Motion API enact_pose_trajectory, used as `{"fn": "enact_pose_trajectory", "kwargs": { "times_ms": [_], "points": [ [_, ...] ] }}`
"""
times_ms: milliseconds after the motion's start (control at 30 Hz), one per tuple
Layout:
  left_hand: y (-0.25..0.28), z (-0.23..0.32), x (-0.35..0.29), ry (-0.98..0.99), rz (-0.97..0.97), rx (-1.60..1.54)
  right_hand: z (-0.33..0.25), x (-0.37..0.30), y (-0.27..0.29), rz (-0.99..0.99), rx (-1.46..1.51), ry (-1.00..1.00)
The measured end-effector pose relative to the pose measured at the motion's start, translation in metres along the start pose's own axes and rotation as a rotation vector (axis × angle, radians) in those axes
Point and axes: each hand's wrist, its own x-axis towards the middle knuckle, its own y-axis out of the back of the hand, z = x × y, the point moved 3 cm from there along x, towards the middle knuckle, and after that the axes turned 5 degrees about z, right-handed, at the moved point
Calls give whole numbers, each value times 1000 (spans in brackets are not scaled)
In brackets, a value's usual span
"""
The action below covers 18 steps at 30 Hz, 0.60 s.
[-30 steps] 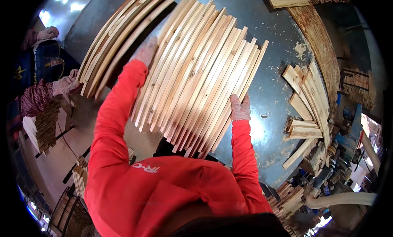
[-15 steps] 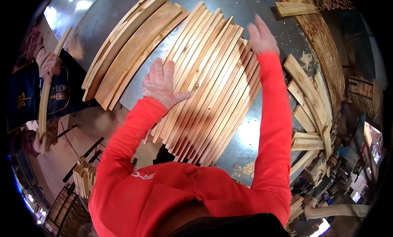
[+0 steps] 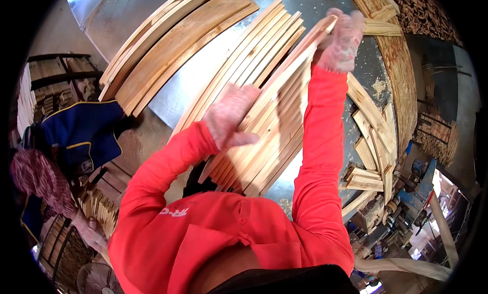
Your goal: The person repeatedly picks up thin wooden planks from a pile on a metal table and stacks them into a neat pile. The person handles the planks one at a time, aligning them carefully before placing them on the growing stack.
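Note:
Pale wooden slats (image 3: 239, 55) lie side by side on a metal table in front of me, and a gap now parts the left group from the right. My right hand (image 3: 343, 45), in a pale glove, is closed round the far end of one wooden slat (image 3: 300, 60), which is tilted up above the others. My left hand (image 3: 231, 116), also gloved, grips nearer its middle, fingers at the gap and thumb across the top. Both hands are somewhat blurred, and the left fingertips are hidden.
Curved boards (image 3: 178, 45) stand at the table's far left. Loose offcuts (image 3: 373, 126) pile up on the right, beside a long rough-edged board (image 3: 394, 75). At the lower left, a co-worker's patterned sleeve (image 3: 43, 179) and hand (image 3: 91, 233) show near stacked wood. Sawdust dots the metal table (image 3: 183, 88).
My left hand has gone from lying spread on the slats to gripping. My right hand has taken hold of a slat's far end, and the slats have parted. The co-worker's hand has moved lower.

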Motion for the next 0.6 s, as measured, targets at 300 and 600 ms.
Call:
{"fn": "enact_pose_trajectory", "kwargs": {
  "times_ms": [300,600],
  "points": [
    [88,-22,11,363,291,64,-52,-71,54,-205,531,-1021],
    [145,-130,-31,637,-514,1110,-168,186,141,-23,312,-723]
  ]
}}
